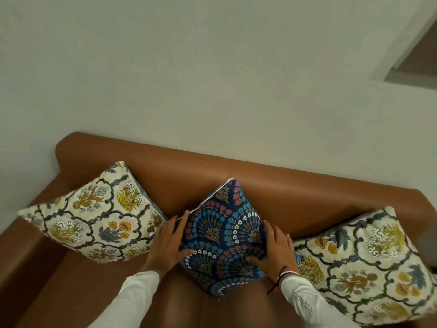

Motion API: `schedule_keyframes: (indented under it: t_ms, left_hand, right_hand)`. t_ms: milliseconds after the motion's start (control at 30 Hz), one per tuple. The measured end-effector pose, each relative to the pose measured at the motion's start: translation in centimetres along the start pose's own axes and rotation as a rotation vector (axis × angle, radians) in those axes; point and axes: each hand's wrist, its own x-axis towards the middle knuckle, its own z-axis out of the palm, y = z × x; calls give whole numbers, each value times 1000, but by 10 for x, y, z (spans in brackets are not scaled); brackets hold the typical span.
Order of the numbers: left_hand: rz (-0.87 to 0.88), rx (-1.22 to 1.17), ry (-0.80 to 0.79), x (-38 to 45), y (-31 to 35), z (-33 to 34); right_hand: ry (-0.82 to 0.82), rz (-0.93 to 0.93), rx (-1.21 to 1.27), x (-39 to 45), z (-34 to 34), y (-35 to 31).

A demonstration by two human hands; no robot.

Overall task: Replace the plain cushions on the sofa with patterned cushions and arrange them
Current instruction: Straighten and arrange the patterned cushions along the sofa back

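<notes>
A dark blue cushion [227,230] with fan and flower patterns stands on one corner in the middle of the brown leather sofa [295,185], leaning on the backrest. My left hand [169,242] grips its left side and my right hand [275,248] grips its right side. A cream floral cushion [94,216] stands on its corner at the left end of the sofa. A matching cream floral cushion [369,266] stands the same way at the right end. No plain cushion is in view.
A pale wall [212,79] rises directly behind the sofa. The sofa's left armrest [21,254] is at the lower left. A recessed opening [416,55] shows at the upper right.
</notes>
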Motion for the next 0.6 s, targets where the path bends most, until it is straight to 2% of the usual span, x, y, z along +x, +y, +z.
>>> schedule_keyframes:
  t_ms: [167,233,433,600]
  left_hand:
    - [-165,120,72,-56,-28,-40]
    - [-250,161,87,-80,-46,-66]
    - [-413,152,175,-103,-111,-130]
    - [-436,94,135,-81,-182,-156]
  right_hand:
    - [211,-270,-59,-9,-16,-40]
    - [211,-375,-39,-8,-17,-75]
    - [-33,-505,219,6,-6,-186]
    - [-176,-413,331,51,6,-284]
